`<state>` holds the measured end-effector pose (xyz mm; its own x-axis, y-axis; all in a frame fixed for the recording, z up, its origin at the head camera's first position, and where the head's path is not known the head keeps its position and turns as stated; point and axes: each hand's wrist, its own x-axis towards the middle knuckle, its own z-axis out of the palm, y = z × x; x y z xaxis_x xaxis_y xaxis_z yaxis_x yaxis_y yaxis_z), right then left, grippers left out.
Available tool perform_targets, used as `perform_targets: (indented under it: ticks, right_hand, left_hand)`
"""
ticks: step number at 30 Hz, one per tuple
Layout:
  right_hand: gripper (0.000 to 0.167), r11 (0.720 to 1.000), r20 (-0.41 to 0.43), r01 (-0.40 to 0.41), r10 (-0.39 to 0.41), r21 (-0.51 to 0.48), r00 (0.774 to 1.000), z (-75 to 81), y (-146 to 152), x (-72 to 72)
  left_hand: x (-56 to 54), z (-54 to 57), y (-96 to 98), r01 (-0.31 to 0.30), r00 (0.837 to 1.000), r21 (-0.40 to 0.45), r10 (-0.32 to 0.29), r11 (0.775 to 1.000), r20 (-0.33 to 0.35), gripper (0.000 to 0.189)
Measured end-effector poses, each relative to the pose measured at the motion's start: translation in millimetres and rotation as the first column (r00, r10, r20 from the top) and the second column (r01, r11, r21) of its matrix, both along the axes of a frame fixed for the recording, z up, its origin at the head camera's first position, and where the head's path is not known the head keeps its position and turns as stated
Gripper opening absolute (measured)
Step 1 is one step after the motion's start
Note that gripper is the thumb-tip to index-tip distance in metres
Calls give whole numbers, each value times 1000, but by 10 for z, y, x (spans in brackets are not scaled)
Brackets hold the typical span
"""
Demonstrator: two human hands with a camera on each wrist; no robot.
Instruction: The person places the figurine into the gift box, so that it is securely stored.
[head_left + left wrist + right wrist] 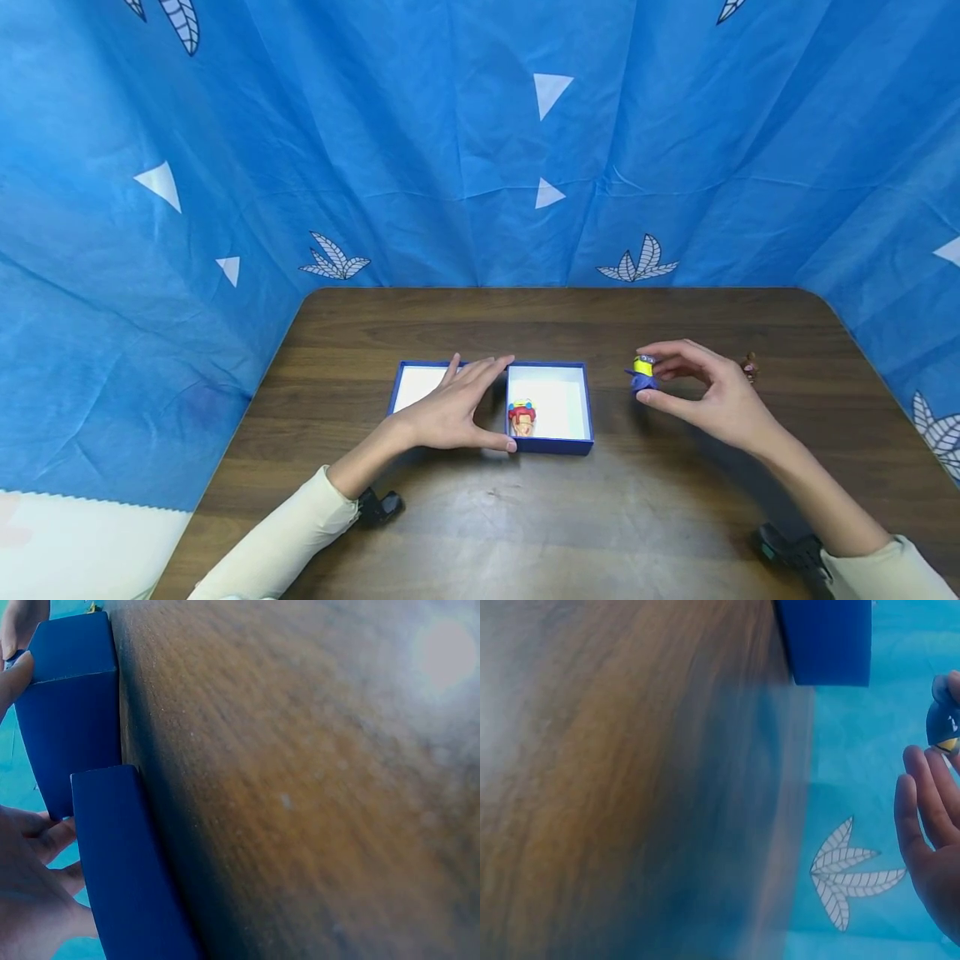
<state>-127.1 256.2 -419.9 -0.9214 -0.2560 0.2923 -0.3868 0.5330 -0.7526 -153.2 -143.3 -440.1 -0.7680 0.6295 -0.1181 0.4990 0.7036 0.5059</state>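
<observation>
My left hand (446, 412) spans the left side of an open blue box (588, 408) with a white inside, thumb at the front corner and fingertips at the back corner. In the left wrist view the same grip shows on the blue box (71, 712). A small red, yellow and blue figurine (522, 419) lies in the box's left front corner. To the right, my right hand (712, 392) pinches a small yellow and blue figurine (643, 373) between thumb and fingertips above the table. The right wrist view catches part of this figurine (943, 724).
Under my left forearm and hand, a blue-edged white box or lid (416, 383) lies left of the box, partly hidden. A small brown figurine (749, 367) stands behind my right hand. Blue cloth (480, 150) hangs beyond the wooden table's (480, 533) far edge.
</observation>
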Motion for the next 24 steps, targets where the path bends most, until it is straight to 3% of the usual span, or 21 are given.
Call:
perform_targets:
  ticks: [6, 16, 24]
  right_hand:
    - [54, 996, -5, 0, 0, 84, 1000, 14, -123, -35]
    - [50, 970, -11, -91, 96, 226, 995, 49, -322, -58]
    - [54, 952, 52, -117, 107, 285, 993, 55, -492, -90]
  left_hand:
    - [2, 6, -9, 0, 1000, 3, 0, 1000, -1, 126]
    - [5, -3, -1, -4, 1000, 3, 4, 1000, 8, 126]
    - [1, -11, -2, -6, 1000, 1, 6, 1000, -4, 126]
